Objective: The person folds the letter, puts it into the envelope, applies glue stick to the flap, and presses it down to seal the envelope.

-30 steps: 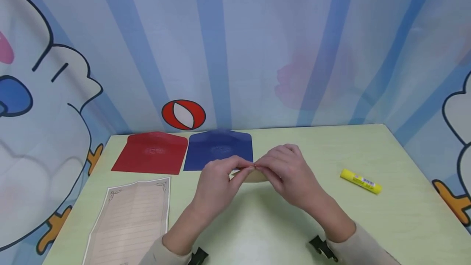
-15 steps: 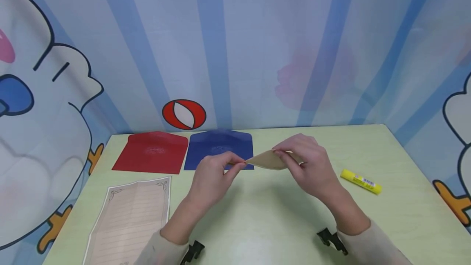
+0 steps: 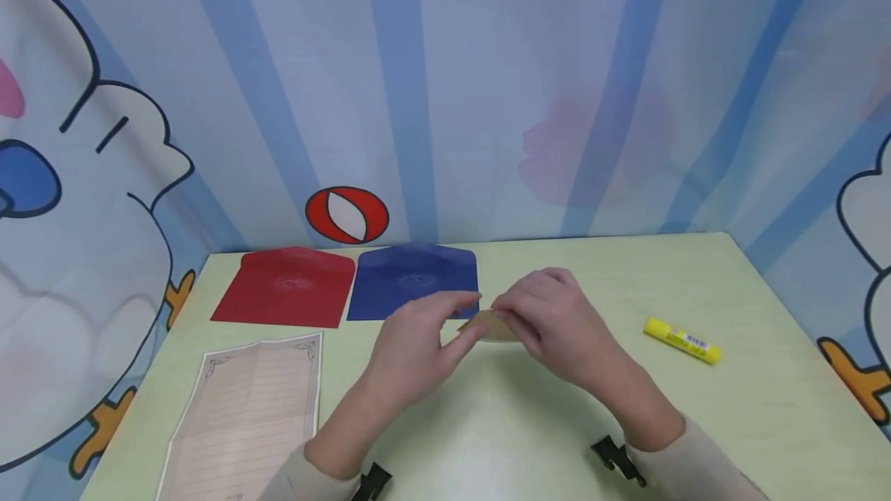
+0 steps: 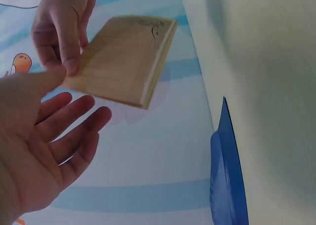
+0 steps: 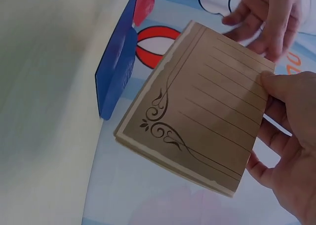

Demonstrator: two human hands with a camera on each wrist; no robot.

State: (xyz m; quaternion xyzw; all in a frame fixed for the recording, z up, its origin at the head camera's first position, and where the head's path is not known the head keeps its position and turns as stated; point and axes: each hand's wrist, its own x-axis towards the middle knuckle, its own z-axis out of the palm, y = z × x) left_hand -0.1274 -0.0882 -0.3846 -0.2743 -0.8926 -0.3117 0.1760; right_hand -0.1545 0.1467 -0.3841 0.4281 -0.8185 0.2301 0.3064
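Observation:
A folded sheet of lined letter paper is held up above the table between the two hands. Its ruled lines and a dark scroll corner face the right wrist camera on the folded paper. My right hand pinches one edge of it, thumb on the lined face and fingers behind. My left hand is spread at the opposite side, thumb and fingers apart. In the left wrist view, the left hand's fingers are loosely extended just below the paper, not gripping it.
A red envelope and a blue envelope lie side by side at the table's back left. Another lined sheet with creases lies flat at front left. A yellow glue stick lies at right. Behind the table hangs a printed backdrop.
Half a second ago the hands were farther apart, with the left pinching the paper's end. They have come closer together, and the left fingers have let go while the right still pinches.

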